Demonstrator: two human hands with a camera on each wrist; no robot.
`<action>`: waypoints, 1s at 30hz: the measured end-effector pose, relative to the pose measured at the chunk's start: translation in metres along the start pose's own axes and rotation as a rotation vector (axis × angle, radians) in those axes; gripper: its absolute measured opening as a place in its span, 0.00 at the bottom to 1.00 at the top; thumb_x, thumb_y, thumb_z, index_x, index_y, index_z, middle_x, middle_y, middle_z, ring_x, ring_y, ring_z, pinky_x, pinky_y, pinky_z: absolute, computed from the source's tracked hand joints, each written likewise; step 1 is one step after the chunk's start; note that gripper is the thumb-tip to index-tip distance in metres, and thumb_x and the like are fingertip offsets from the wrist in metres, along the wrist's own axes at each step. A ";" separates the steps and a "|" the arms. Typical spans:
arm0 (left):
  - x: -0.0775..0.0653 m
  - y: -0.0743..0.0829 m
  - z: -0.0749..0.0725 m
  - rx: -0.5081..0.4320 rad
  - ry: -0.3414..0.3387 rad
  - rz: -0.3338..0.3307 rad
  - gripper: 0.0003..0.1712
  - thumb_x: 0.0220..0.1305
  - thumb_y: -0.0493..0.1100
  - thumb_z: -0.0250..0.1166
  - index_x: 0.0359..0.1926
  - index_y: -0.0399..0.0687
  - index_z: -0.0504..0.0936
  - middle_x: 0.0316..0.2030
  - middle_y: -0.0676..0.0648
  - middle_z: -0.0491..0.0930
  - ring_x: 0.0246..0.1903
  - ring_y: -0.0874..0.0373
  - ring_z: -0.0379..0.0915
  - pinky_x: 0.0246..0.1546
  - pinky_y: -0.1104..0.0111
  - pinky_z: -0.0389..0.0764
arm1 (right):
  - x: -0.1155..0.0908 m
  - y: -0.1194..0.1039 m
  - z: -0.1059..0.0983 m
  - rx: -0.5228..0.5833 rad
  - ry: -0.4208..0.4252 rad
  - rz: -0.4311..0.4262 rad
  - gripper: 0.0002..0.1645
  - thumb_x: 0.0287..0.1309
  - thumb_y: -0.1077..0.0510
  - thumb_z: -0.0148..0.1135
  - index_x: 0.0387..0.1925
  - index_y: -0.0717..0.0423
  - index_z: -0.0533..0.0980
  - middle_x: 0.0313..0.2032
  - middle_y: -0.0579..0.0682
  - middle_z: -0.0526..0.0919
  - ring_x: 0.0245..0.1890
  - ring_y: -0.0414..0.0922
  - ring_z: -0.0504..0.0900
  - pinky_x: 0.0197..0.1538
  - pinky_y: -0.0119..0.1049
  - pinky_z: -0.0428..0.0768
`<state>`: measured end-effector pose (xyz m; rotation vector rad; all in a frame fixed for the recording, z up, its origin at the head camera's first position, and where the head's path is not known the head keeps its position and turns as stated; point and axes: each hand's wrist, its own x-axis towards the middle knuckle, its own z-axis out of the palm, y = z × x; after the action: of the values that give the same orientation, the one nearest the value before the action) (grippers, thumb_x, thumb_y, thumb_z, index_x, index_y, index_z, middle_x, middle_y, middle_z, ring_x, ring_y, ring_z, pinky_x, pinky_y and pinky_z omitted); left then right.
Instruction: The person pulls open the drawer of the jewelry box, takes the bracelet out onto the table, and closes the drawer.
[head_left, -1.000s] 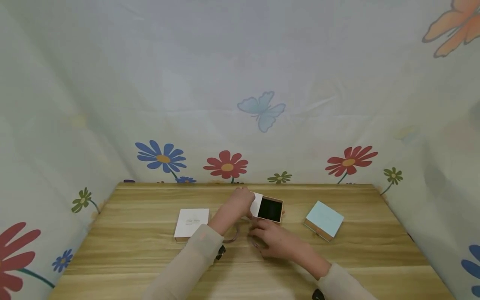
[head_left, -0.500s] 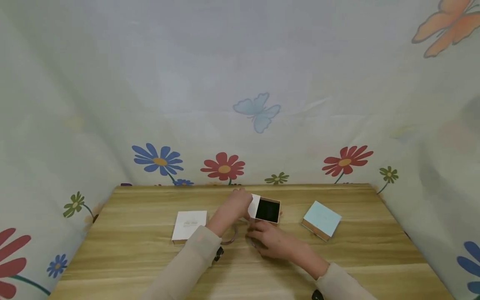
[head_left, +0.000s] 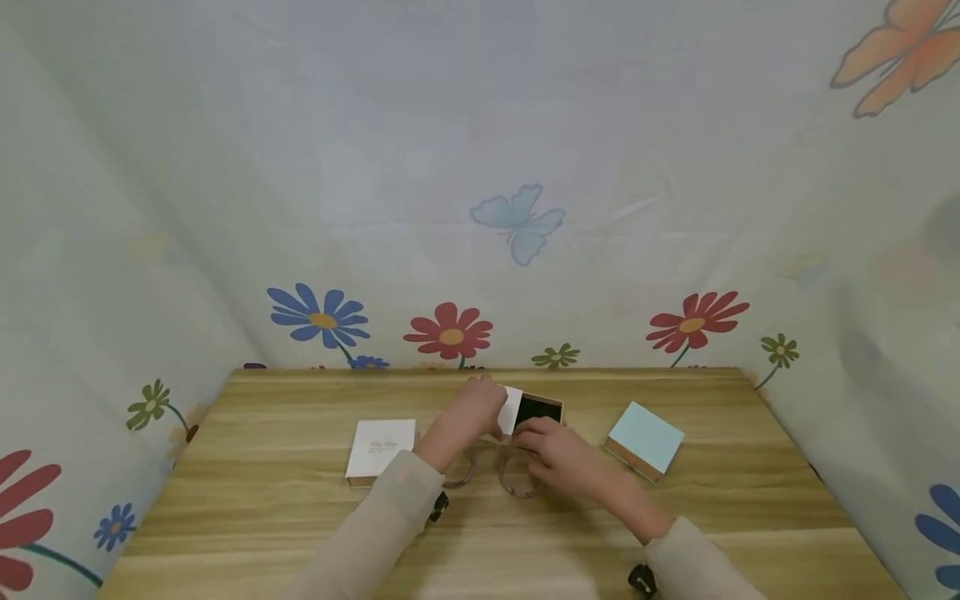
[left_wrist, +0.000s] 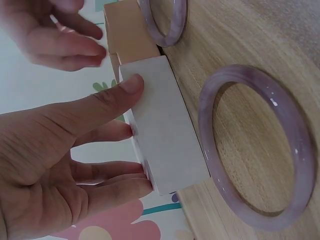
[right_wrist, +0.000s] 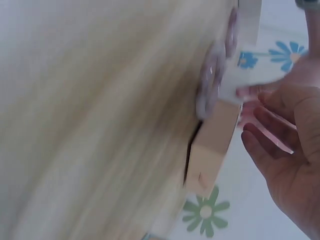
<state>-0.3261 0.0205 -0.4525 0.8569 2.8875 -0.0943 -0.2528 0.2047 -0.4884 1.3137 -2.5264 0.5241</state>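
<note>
A small white drawer box (head_left: 512, 408) stands mid-table, its tan drawer (head_left: 540, 406) partly slid out to show a black lining. My left hand (head_left: 468, 410) grips the white sleeve between thumb and fingers, plain in the left wrist view. Over the near side of the drawer hovers my right hand (head_left: 562, 458), its fingers loosely bent with nothing held. The right wrist view shows it apart from the tan drawer. Two glossy lilac bangles lie on the wood in front of the box: one bangle (left_wrist: 302, 155) by the sleeve, another bangle (left_wrist: 178, 25) by the drawer.
To the left a white box (head_left: 382, 446) with faint lettering lies on the wooden table (head_left: 300, 542). A light-blue box (head_left: 647, 437) with tan sides sits at the right, turned at an angle. Behind the table hangs a flowered cloth (head_left: 375, 208).
My right hand has moved off the right bangle, away from me and slightly right to the drawer, uncovering the bangle. The left hand keeps its grip on the box.
</note>
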 end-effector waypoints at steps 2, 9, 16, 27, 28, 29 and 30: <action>0.001 -0.001 0.000 0.004 -0.007 -0.010 0.23 0.48 0.57 0.82 0.37 0.47 0.86 0.41 0.46 0.82 0.47 0.49 0.77 0.56 0.59 0.76 | 0.001 0.005 -0.008 -0.008 -0.004 0.050 0.13 0.59 0.69 0.68 0.46 0.60 0.83 0.48 0.53 0.82 0.47 0.48 0.81 0.47 0.39 0.82; 0.001 -0.003 0.002 -0.029 -0.004 -0.024 0.23 0.45 0.56 0.84 0.33 0.47 0.86 0.43 0.44 0.82 0.48 0.47 0.77 0.54 0.58 0.78 | -0.005 0.015 -0.020 0.006 -0.051 0.226 0.11 0.63 0.69 0.61 0.46 0.60 0.82 0.48 0.53 0.83 0.46 0.47 0.83 0.43 0.37 0.83; 0.002 -0.002 0.003 -0.040 -0.008 -0.021 0.23 0.46 0.55 0.84 0.36 0.46 0.86 0.44 0.43 0.82 0.49 0.47 0.76 0.56 0.58 0.77 | -0.007 0.019 -0.024 0.030 -0.040 0.339 0.12 0.63 0.69 0.61 0.48 0.61 0.82 0.46 0.53 0.83 0.39 0.45 0.84 0.39 0.36 0.82; 0.003 -0.001 0.005 -0.020 0.020 -0.007 0.24 0.46 0.56 0.84 0.37 0.46 0.87 0.43 0.41 0.81 0.46 0.45 0.77 0.52 0.58 0.79 | -0.012 0.024 -0.025 0.018 0.005 0.451 0.14 0.63 0.68 0.63 0.50 0.59 0.82 0.46 0.53 0.83 0.36 0.44 0.82 0.37 0.38 0.81; 0.003 -0.001 0.006 -0.018 0.025 -0.004 0.24 0.46 0.56 0.84 0.37 0.46 0.87 0.43 0.41 0.81 0.46 0.44 0.77 0.52 0.58 0.80 | -0.013 0.024 -0.024 0.010 0.013 0.457 0.14 0.63 0.68 0.63 0.49 0.59 0.82 0.45 0.53 0.83 0.35 0.44 0.82 0.37 0.38 0.81; 0.003 -0.001 0.007 -0.021 0.030 -0.002 0.24 0.46 0.56 0.84 0.37 0.46 0.87 0.43 0.41 0.81 0.46 0.45 0.77 0.52 0.57 0.80 | -0.014 0.025 -0.023 0.010 0.018 0.466 0.14 0.63 0.68 0.63 0.49 0.59 0.82 0.45 0.53 0.83 0.36 0.44 0.82 0.37 0.39 0.81; 0.004 -0.001 0.007 -0.023 0.034 0.000 0.25 0.45 0.56 0.84 0.37 0.45 0.87 0.43 0.41 0.81 0.46 0.45 0.77 0.52 0.57 0.80 | -0.015 0.025 -0.023 0.005 0.025 0.474 0.14 0.62 0.69 0.63 0.49 0.59 0.82 0.45 0.53 0.83 0.35 0.45 0.82 0.37 0.39 0.81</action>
<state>-0.3291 0.0205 -0.4597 0.8621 2.9141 -0.0471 -0.2643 0.2385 -0.4786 0.6929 -2.8169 0.6294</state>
